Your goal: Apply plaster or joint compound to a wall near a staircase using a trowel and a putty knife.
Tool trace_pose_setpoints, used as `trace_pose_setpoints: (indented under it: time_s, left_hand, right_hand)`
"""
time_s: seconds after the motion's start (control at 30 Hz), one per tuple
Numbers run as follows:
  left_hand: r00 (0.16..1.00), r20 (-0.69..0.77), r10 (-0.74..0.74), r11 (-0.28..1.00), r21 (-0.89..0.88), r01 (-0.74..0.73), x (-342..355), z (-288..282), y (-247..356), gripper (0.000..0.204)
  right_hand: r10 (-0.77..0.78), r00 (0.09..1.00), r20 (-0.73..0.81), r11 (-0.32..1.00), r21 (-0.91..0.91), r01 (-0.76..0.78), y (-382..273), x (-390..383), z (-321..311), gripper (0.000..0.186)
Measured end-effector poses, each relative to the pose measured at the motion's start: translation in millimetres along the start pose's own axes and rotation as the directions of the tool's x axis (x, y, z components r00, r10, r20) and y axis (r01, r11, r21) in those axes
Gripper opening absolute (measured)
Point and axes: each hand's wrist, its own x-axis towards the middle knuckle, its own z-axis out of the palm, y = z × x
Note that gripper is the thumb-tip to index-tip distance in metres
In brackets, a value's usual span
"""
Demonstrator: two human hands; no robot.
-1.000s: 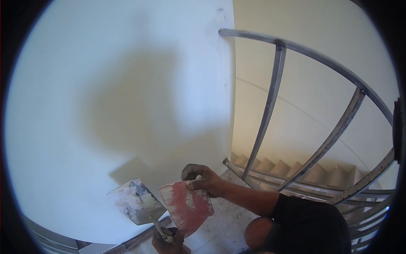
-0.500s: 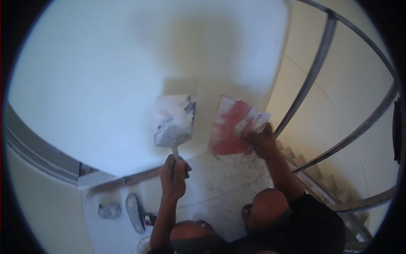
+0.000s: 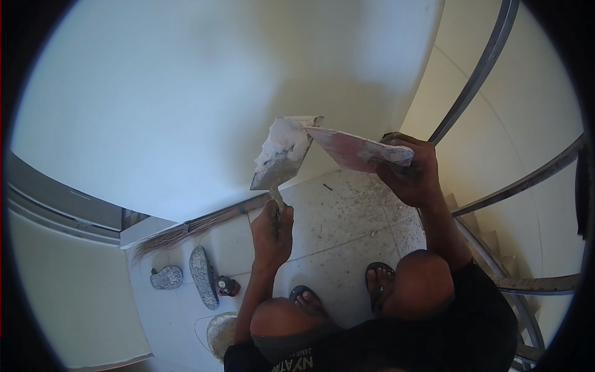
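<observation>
With the left hand (image 3: 271, 230) clenched on the grey putty-laden steel trowel (image 3: 282, 156) and the right hand (image 3: 414, 175) gripping the red-stained flat metal scraper (image 3: 356, 150), the tilted white filler could slide onto the speckled tile floor (image 3: 347, 235).

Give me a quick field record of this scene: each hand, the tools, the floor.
left hand: grips the handle of a putty knife, blade loaded with white filler
right hand: holds a reddish flat scraper, its edge meeting the knife blade
wall: smooth, white
floor: pale tiles, speckled with debris
other: loose sandals, stair railing
</observation>
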Motion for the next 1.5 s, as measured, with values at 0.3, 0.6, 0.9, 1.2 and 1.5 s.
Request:
trace_pose_setpoints:
  time_s: [0.3,0.6,0.9,1.2,1.5]
  left_hand:
    - [1.000,0.026,0.012,0.999,0.038,-0.013,-12,6,1,0.022]
    - [0.987,0.017,-0.159,0.968,-0.193,0.159,-32,1,-23,0.021]
    - [0.973,-0.031,-0.227,0.899,-0.391,0.197,-66,-7,-31,0.026]
    - [0.966,-0.057,-0.252,0.873,-0.444,0.202,-71,-8,-32,0.026]
    - [0.951,-0.095,-0.294,0.882,-0.410,0.232,-85,-29,-26,0.026]
  right_hand:
    - [-0.157,0.978,-0.135,0.948,-0.298,0.111,2,-8,14,0.019]
    - [-0.090,0.996,-0.010,0.840,-0.538,0.070,25,1,-22,0.023]
    - [0.096,0.829,0.551,0.609,-0.691,0.389,60,72,-13,0.023]
    - [0.504,0.725,0.469,0.245,-0.883,0.401,152,62,-24,0.015]
    - [0.623,0.648,0.439,0.151,-0.880,0.450,171,45,-21,0.014]
